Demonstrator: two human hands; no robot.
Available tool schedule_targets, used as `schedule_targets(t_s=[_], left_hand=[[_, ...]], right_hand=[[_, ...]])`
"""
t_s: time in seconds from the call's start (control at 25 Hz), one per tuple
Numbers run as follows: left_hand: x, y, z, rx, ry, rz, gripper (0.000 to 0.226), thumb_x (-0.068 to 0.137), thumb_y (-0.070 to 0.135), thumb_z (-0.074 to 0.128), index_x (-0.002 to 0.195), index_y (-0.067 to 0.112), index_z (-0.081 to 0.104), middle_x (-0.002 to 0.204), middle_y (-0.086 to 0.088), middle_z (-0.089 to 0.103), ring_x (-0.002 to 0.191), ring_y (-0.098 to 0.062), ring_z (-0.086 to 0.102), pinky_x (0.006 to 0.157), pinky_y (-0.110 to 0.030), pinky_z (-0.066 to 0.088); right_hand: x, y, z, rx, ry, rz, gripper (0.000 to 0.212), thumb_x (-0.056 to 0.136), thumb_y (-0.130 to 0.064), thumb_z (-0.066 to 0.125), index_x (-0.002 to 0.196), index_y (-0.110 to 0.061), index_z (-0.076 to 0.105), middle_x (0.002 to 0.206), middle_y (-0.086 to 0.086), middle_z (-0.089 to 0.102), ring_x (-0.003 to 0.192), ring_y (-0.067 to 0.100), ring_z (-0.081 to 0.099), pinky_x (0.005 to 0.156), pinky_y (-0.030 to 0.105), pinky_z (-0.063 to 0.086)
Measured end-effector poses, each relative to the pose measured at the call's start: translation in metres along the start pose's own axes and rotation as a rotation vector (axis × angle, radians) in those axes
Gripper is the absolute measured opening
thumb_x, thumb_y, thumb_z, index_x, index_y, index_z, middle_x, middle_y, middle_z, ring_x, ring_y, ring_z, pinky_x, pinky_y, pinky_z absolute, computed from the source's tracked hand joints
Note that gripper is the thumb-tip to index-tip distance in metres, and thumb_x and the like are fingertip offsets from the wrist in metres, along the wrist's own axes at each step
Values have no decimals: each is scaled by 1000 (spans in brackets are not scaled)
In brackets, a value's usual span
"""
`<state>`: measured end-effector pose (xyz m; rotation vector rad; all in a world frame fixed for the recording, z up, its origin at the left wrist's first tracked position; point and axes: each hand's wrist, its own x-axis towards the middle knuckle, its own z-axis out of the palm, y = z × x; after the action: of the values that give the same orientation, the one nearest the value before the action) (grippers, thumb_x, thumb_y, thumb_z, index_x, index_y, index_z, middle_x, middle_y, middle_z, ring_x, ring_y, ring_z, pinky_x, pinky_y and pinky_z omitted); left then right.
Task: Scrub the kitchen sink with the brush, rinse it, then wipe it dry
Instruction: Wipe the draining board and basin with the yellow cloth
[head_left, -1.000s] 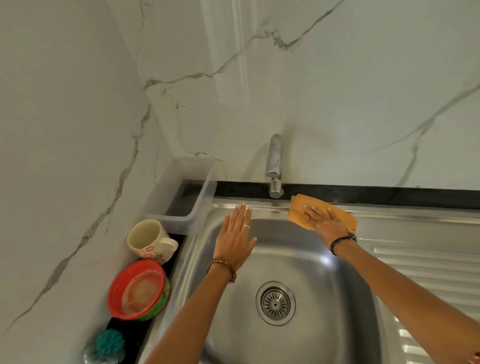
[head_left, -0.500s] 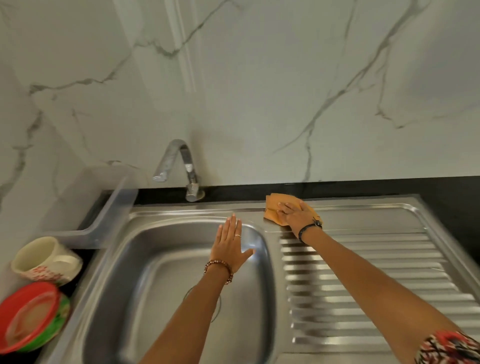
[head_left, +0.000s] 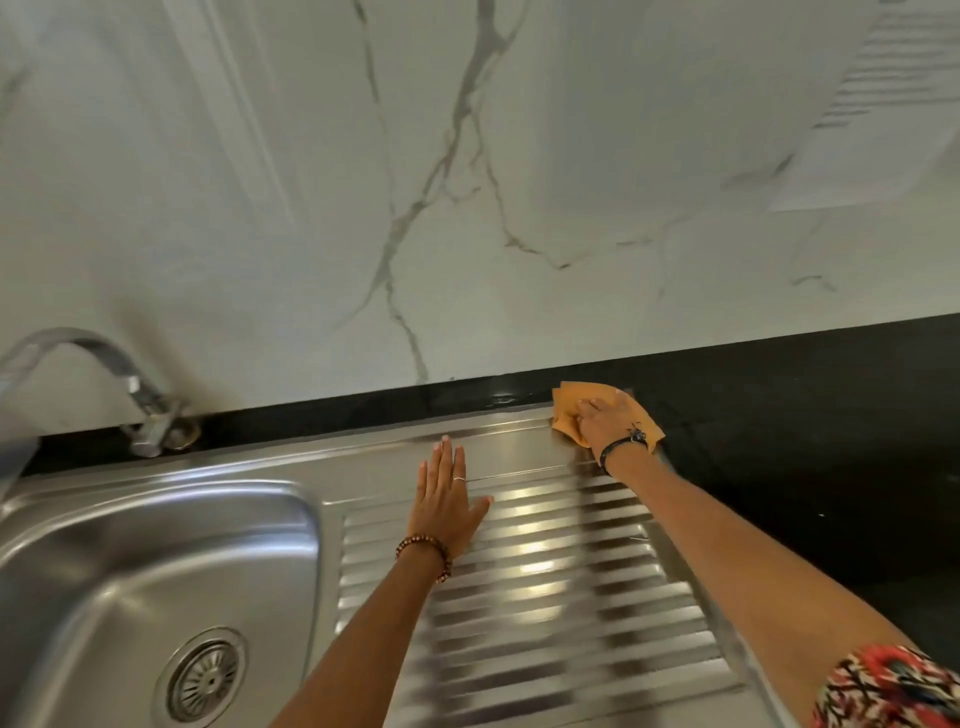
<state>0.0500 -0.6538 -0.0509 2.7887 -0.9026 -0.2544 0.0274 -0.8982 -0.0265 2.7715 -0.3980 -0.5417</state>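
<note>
Right hand (head_left: 605, 427) on orange cloth (head_left: 567, 406), sink corner (head_left: 519, 425)

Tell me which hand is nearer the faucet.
Left. The left hand is spread flat over the drainboard, right of the faucet; the right hand presses the orange cloth at the drainboard's far right corner, farther away.

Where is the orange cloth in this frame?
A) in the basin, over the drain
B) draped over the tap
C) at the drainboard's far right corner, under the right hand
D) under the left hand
C: the right hand presses the orange cloth onto the far right corner of the drainboard; the left hand lies flat, holding nothing.
</note>
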Motion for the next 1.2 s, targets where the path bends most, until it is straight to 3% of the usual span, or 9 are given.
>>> schedule_targets(t_s=[0.28,0.44,0.56,0.64,0.8,0.84,0.96,1.12,1.2], left_hand=[[19,72,20,21,-42,69,76,97,48,30,146,6,-10,154,-12,-17,142,-23,-16,110,-31,-15],[1,75,26,66,-67,103,76,96,51,25,146,6,-11,154,-12,-18,142,-23,-17,111,-32,-15],[-21,76,27,94,-96,166,101,69,78,-18,142,9,-19,149,-8,-25,135,-20,-26,106,-30,-19],[-36,75,28,82,-93,197,111,51,79,-35,137,10,-20,145,-7,-25,133,-21,-25,107,-30,-18],[-75,73,31,131,-83,201,87,91,63,0,138,-3,32,144,-17,27,131,-32,36,109,-42,19],[-85,72,34,111,-115,197,83,93,61,5,136,-2,37,142,-17,33,129,-31,39,113,-42,19],[-115,70,43,82,-110,207,79,93,61,10,139,0,31,143,-17,38,136,-28,26,112,-35,2],[-152,61,50,94,-18,229,79,93,62,12,143,2,22,148,-15,26,143,-16,-8,113,-33,-3],[-168,53,51,95,16,252,78,93,63,13,145,4,17,150,-15,22,142,-13,-13,113,-33,-5]], right_hand=[[-1,31,17,316,-4,100,39,97,-21,41,136,-20,43,146,2,31,130,25,38,111,44,29],[-29,24,36,399,4,195,49,95,-16,44,143,-16,31,153,5,14,138,25,25,115,44,21],[-56,13,45,440,-34,278,55,97,-22,42,147,-16,20,156,6,6,143,25,13,116,44,17],[-69,9,46,439,-66,310,57,97,-24,42,148,-15,17,156,7,4,143,27,12,116,44,17],[-97,-4,53,385,-92,337,61,98,-21,41,149,-9,9,157,11,0,144,30,9,116,46,16],[-104,-8,55,377,-92,341,62,98,-20,40,149,-8,7,157,11,0,144,31,8,116,46,17],[-126,-13,64,379,-56,375,63,97,-20,41,149,-8,7,156,11,1,143,31,10,115,46,19],[-165,-23,77,401,-62,403,64,97,-20,42,149,-9,6,156,10,0,143,31,11,115,46,19],[-186,-29,81,420,-66,434,65,97,-19,42,149,-9,4,157,10,-3,143,31,9,116,45,17]])
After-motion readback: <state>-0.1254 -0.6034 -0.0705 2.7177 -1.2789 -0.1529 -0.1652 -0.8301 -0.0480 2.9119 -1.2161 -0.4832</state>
